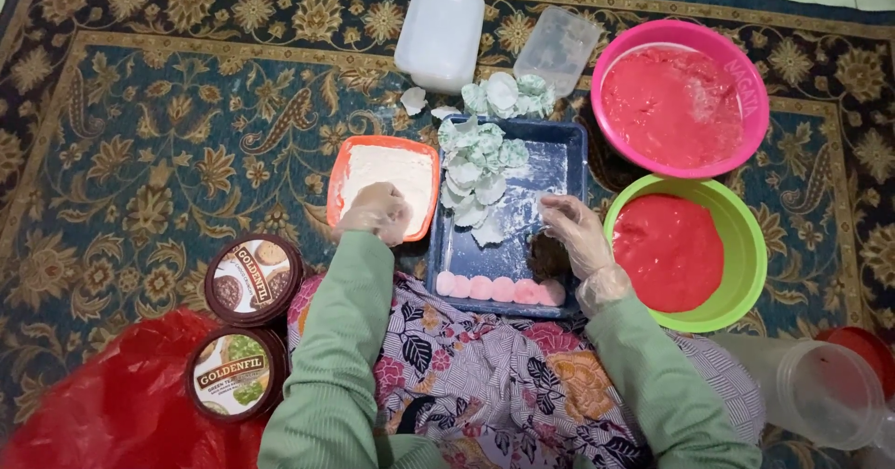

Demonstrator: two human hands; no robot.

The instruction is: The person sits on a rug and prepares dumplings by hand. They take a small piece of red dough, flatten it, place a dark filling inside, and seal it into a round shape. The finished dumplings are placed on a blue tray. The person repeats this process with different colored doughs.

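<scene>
My left hand, in a thin clear glove, rests in the white flour of an orange tray, fingers curled. My right hand, also gloved, hovers over the floured blue tray with fingers bent, holding nothing that I can make out. A row of pink dough pieces lies along the blue tray's near edge. Pale green and white shaped pieces are piled at the tray's left and beyond its far edge.
A pink bowl and a green bowl hold red dough at right. Two clear plastic boxes lie at the back. Two round brown tubs and a red plastic bag sit at left; clear containers at lower right.
</scene>
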